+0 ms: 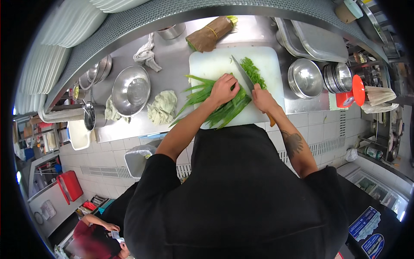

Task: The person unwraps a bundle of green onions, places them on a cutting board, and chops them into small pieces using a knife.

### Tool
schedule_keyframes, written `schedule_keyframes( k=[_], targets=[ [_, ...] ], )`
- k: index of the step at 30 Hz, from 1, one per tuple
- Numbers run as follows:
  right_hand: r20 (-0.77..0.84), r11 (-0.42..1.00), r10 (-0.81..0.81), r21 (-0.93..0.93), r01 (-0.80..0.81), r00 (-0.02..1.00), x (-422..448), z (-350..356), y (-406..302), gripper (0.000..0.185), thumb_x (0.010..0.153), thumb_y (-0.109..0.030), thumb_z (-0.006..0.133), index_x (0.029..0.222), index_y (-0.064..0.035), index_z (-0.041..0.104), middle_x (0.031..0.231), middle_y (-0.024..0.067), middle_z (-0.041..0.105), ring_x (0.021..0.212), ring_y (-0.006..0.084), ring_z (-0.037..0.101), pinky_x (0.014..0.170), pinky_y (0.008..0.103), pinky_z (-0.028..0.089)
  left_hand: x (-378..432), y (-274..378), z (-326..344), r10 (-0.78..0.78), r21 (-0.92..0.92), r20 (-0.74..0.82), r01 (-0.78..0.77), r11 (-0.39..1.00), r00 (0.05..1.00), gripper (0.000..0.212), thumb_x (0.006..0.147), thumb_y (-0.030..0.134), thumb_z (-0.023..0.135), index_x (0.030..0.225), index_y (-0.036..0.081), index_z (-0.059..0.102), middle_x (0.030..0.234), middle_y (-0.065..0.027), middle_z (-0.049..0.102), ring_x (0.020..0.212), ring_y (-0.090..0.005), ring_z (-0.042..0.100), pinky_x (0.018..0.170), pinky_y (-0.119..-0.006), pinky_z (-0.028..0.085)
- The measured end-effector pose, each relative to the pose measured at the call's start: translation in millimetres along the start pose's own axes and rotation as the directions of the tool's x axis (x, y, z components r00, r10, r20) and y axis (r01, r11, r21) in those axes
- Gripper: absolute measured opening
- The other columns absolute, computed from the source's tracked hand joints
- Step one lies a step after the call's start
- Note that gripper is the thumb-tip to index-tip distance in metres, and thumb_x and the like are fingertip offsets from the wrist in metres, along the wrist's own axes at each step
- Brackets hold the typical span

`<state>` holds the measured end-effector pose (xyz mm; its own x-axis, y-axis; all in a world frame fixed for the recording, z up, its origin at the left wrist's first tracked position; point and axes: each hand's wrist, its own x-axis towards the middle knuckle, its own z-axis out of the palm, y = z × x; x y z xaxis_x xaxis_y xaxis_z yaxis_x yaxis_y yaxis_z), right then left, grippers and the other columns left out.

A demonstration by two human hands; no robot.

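Observation:
My left hand (225, 89) presses a bunch of green onion leaves (231, 110) against a white cutting board (210, 63), its fingers curled over the cut end. In my right hand (263, 100) is the wooden handle of a kitchen knife (243, 73). The blade points away from me, angled to the left, just right of the bunch. Finely sliced green onion (254, 72) lies in a heap along the blade's right side. Long leaf tips fan out past the board's left edge. Part of the bunch is hidden under my left hand.
Behind the board lies a brown-wrapped bundle of greens (208, 34). A metal bowl (131, 91) and crumpled cloths (162, 106) are at left. To the right are stacked bowls (305, 78), metal trays (320, 40) and a red scale (346, 99). A shelf edge (194, 13) overhangs the counter. Another person (97, 236) stands behind left.

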<state>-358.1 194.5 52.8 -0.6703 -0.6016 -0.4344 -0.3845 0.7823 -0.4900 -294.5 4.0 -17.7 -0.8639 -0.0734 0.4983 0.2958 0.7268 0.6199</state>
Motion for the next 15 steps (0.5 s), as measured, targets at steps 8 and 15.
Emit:
schedule_keyframes(
  k=[8, 15],
  targets=[
    [0.105, 0.97, 0.03, -0.245, -0.004, 0.994, -82.4, -17.7, -30.6, 0.017, 0.088, -0.005, 0.046, 0.102, 0.0042, 0.043, 0.083, 0.0362, 0.064, 0.082, 0.0526, 0.065, 0.076, 0.0579, 0.053, -5.1, -1.6, -10.0, 0.048, 0.036, 0.041, -0.049, 0.998, 0.998, 0.011, 0.077, 0.003, 0.067, 0.087, 0.002, 0.064, 0.09, -0.0121, 0.061, 0.089, -0.0304, 0.059, 0.081, -0.039, 0.051],
    [-0.181, 0.976, -0.121, -0.199, 0.084, 0.976, -0.2, 53.1, 1.5, 0.012, 0.09, -0.002, 0.045, 0.099, 0.0047, 0.042, 0.081, 0.0336, 0.064, 0.071, 0.0484, 0.066, 0.066, 0.0556, 0.054, -6.2, 1.5, -4.8, 0.056, 0.03, 0.05, -0.057, 0.998, 0.997, 0.011, 0.075, 0.002, 0.067, 0.086, 0.002, 0.063, 0.088, -0.0118, 0.061, 0.087, -0.0304, 0.059, 0.08, -0.039, 0.051]
  ],
)
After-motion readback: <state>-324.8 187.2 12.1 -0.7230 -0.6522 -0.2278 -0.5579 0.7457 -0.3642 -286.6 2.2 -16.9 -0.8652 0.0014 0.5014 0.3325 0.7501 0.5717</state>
